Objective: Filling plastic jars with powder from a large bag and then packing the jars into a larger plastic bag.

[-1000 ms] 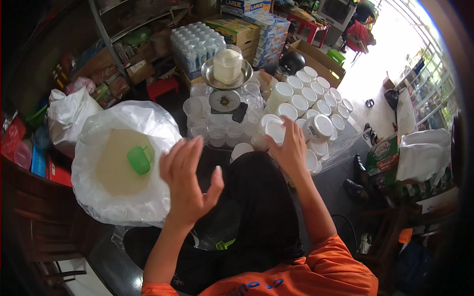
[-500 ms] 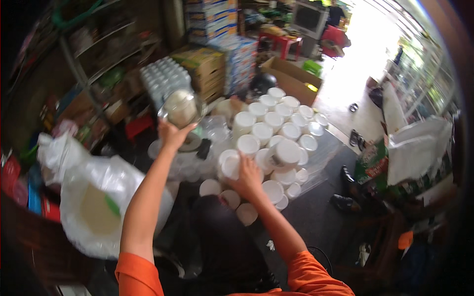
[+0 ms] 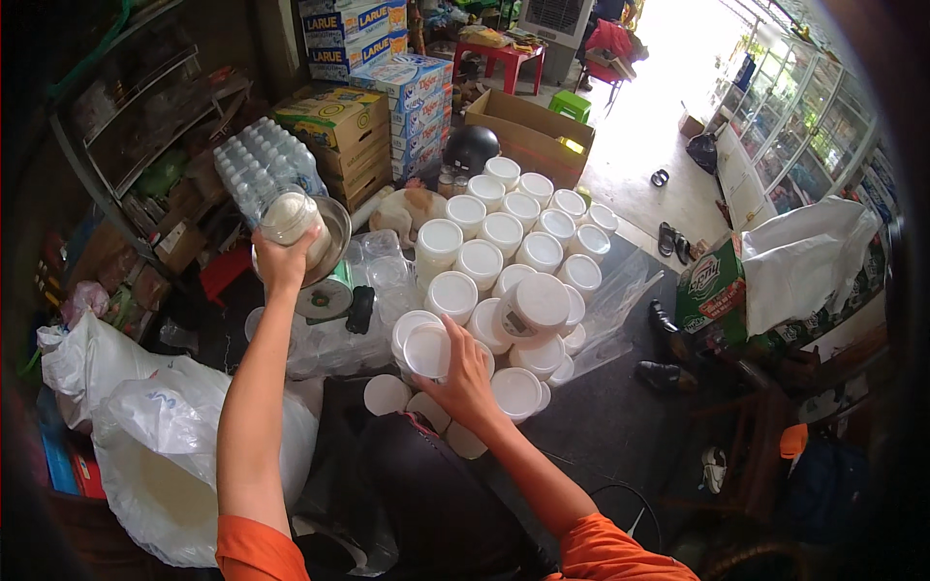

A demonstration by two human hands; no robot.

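My left hand [image 3: 283, 259] is wrapped around a clear jar [image 3: 291, 219] filled with something white. The jar is above a round metal bowl [image 3: 336, 254], beside a round green-and-white object [image 3: 324, 300]. My right hand [image 3: 463, 385] has its fingers curved round the edge of a white round lid [image 3: 427, 351], at the near left of a cluster of white-lidded jars [image 3: 480, 264]. Whether that lid is loose or sits on a jar, I cannot tell. One white tub with a small grey display [image 3: 535, 308] rests on top of the cluster.
An open plastic sack of pale contents [image 3: 160, 474] stands at near left. Clear empty containers [image 3: 383, 276] lie between my hands. Beyond are shrink-wrapped bottles [image 3: 266, 167], a brown-and-white animal [image 3: 405, 215], a black helmet [image 3: 472, 150] and a cardboard box [image 3: 523, 136].
The view has shifted, so the scene lies further left. My left hand now grips the jar by its side. My right hand stays at the white lid.
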